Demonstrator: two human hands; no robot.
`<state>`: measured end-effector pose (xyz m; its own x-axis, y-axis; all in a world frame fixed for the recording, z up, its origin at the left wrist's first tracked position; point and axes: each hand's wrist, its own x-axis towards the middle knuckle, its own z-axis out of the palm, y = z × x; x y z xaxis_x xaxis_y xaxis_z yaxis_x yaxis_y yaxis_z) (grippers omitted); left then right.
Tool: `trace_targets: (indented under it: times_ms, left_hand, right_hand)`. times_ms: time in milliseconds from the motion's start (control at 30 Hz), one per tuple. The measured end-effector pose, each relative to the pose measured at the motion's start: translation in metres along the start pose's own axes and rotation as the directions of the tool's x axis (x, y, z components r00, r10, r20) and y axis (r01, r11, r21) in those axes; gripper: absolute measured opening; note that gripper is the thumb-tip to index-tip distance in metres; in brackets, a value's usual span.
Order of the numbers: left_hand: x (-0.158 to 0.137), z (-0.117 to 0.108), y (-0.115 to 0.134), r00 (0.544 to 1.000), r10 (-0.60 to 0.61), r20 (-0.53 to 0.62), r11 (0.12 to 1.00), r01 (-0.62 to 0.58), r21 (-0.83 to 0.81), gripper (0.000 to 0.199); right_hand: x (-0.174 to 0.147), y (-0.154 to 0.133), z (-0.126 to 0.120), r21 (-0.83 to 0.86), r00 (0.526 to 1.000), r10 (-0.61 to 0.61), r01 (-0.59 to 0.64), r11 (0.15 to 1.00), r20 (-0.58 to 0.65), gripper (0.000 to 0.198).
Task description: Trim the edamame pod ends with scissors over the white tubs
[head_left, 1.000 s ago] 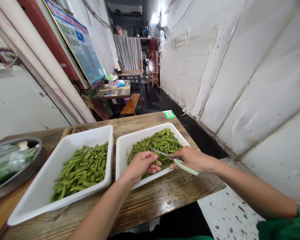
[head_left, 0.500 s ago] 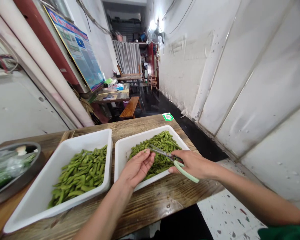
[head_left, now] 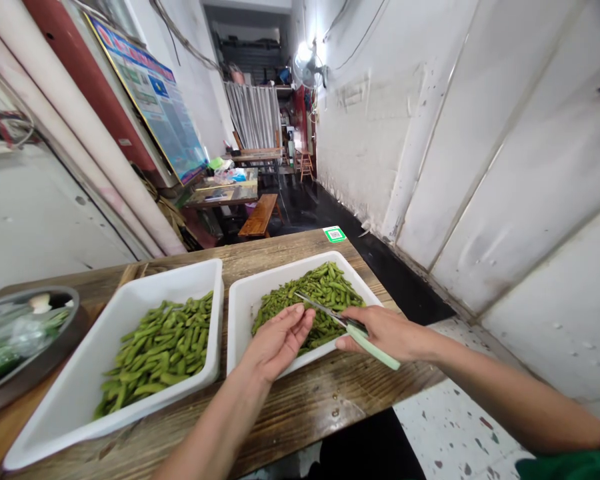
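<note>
The right hand [head_left: 385, 330] grips the scissors [head_left: 356, 333], thumb and fingers wrapped at the handles. The left hand [head_left: 280, 340] has its thumb and fingertips drawn together; whether a pod sits between them cannot be told. The scissors are over the right-hand tray [head_left: 237, 323] of green pods [head_left: 327, 280], blades just beside the left fingertips. Recommended for snipping here: keep those fingertips behind the cutting line and use short closing strokes at the tip. The blades point leftward and away from the person; the long axis runs diagonally, handles nearer and rightward.
</note>
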<state>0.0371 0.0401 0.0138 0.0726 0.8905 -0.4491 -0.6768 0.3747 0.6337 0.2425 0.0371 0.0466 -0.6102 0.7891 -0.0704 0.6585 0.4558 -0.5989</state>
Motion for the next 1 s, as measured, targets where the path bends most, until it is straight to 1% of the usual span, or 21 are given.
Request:
trace_targets:
  times_ms: [100, 233, 333, 433, 467, 533, 600, 633, 667, 733, 833, 900, 933, 967, 1000]
  left_hand:
    - [-0.002, 0.002, -0.003, 1.0, -0.021, -0.02, 0.999, 0.02, -0.038, 0.014]
    - [-0.004, 0.003, -0.01, 0.997, -0.055, -0.051, 0.996, 0.051, -0.069, 0.013]
    - [-0.005, 0.002, -0.015, 0.996, -0.064, -0.054, 0.996, 0.061, -0.06, 0.013]
    - [-0.006, 0.002, -0.017, 0.998, -0.055, -0.033, 0.998, 0.055, -0.006, 0.011]
    - [-0.006, 0.002, -0.017, 0.998, -0.054, -0.025, 0.998, 0.054, 0.024, 0.01]
    - [-0.006, 0.001, -0.014, 0.998, -0.055, -0.006, 0.994, 0.055, 0.095, 0.01]
    - [-0.003, 0.002, -0.009, 0.999, -0.036, 0.017, 0.986, 0.033, 0.162, 0.012]
    - [0.0, 0.003, -0.005, 0.999, -0.023, 0.031, 0.981, 0.017, 0.194, 0.014]
    - [0.004, 0.005, -0.002, 0.999, -0.009, 0.042, 0.975, -0.001, 0.222, 0.015]
    - [0.015, 0.01, 0.005, 0.999, -0.006, 0.048, 0.966, -0.006, 0.257, 0.013]
    - [0.04, 0.024, 0.008, 0.998, -0.055, 0.044, 0.95, 0.039, 0.311, 0.009]
    - [0.057, 0.034, 0.005, 0.999, -0.035, 0.039, 0.891, 0.014, 0.454, 0.009]
    - [0.066, 0.038, 0.002, 0.999, -0.003, 0.042, 0.834, -0.021, 0.552, 0.007]
    - [0.074, 0.043, -0.001, 0.998, 0.042, 0.049, 0.758, -0.064, 0.65, 0.004]
    - [0.081, 0.046, -0.004, 0.993, 0.1, 0.07, 0.662, -0.119, 0.74, 0.004]
  right_hand:
    - [0.001, 0.001, 0.002, 0.036, 1.0, -0.015, 0.014, 0.999, 0.021, 0.041]
    - [0.001, 0.003, 0.009, 0.06, 1.0, -0.002, 0.001, 0.998, 0.021, 0.04]
    - [0.002, 0.007, 0.014, 0.076, 1.0, 0.004, -0.006, 0.997, 0.023, 0.041]
    - [0.003, 0.011, 0.017, 0.119, 0.999, 0.031, -0.033, 0.992, 0.017, 0.042]
    - [0.003, 0.013, 0.017, 0.15, 0.999, 0.045, -0.048, 0.988, 0.028, 0.043]
    - [0.002, 0.017, 0.014, 0.257, 0.991, 0.087, -0.11, 0.96, 0.102, 0.042]
    - [-0.001, 0.021, 0.006, 0.389, 0.974, 0.125, -0.191, 0.901, 0.188, 0.041]
    - [-0.003, 0.024, 0.001, 0.447, 0.97, 0.132, -0.212, 0.869, 0.203, 0.041]
    - [-0.006, 0.027, -0.004, 0.485, 0.976, 0.121, -0.195, 0.852, 0.179, 0.041]
    - [-0.011, 0.034, -0.015, 0.52, 0.991, 0.083, -0.128, 0.845, 0.108, 0.04]
    - [-0.018, 0.043, -0.024, 0.559, 0.996, 0.078, -0.084, 0.825, 0.034, 0.041]
    - [-0.023, 0.049, -0.025, 0.585, 0.996, 0.092, -0.087, 0.806, 0.021, 0.042]
    - [-0.024, 0.051, -0.024, 0.59, 0.995, 0.097, -0.092, 0.802, 0.023, 0.042]
    - [-0.026, 0.054, -0.023, 0.59, 0.995, 0.098, -0.097, 0.801, 0.03, 0.041]
    - [-0.027, 0.056, -0.021, 0.592, 0.994, 0.097, -0.102, 0.8, 0.039, 0.04]
